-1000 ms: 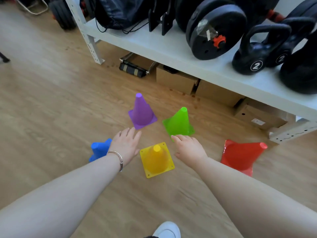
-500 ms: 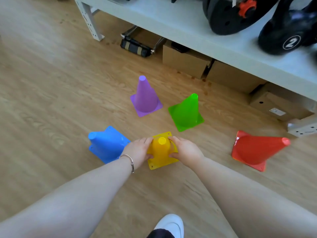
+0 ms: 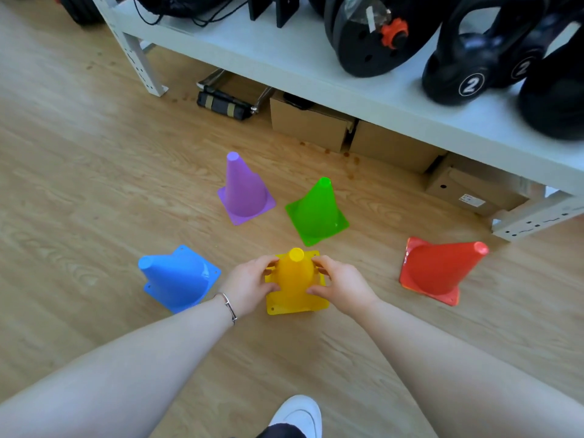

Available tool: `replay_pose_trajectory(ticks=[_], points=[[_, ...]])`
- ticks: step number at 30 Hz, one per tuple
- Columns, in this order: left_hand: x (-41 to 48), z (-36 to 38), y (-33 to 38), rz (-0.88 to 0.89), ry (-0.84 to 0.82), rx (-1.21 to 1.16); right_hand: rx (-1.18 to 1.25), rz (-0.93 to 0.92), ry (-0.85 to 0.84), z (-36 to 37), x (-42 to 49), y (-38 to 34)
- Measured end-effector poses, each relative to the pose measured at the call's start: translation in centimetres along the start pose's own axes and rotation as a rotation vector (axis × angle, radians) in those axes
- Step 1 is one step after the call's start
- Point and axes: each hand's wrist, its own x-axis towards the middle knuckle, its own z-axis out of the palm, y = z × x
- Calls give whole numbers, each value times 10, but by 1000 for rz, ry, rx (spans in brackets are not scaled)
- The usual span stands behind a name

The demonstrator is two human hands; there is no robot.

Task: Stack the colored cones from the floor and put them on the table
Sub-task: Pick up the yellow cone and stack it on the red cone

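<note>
Several coloured cones stand on the wooden floor. The yellow cone (image 3: 296, 276) is nearest me, and my left hand (image 3: 249, 283) and my right hand (image 3: 343, 284) grip its sides. Left of it is the blue cone (image 3: 177, 278), to the right the red cone (image 3: 439, 268). Beyond stand the purple cone (image 3: 243, 189) and the green cone (image 3: 319, 211). The white table (image 3: 284, 55) runs across the top of the view.
Black kettlebells (image 3: 471, 55) and weight plates (image 3: 373, 33) fill the table top. Cardboard boxes (image 3: 308, 123) and a black bag (image 3: 226, 104) sit under it. A table leg (image 3: 534, 218) stands right of the red cone. My white shoe (image 3: 297, 415) is at the bottom.
Both hands came down from above the floor and closed on the sides of the yellow cone. The view shifted, so more of the table top shows now.
</note>
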Motion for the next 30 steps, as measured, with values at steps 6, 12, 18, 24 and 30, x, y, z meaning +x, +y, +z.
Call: replay_pose_trajectory(ticks=[6, 12, 18, 24, 30], points=[[9, 5, 53, 124, 87, -110, 110, 16, 190, -35, -31, 21], [29, 3, 123, 273, 147, -92, 122, 45, 404, -92, -59, 39], [54, 11, 198, 411, 157, -128, 149, 103, 557, -153, -91, 64], [78, 20, 274, 550, 153, -101, 243, 123, 660, -211, -116, 89], [97, 52, 301, 556, 84, -78, 258, 182, 636, -228, -125, 127]])
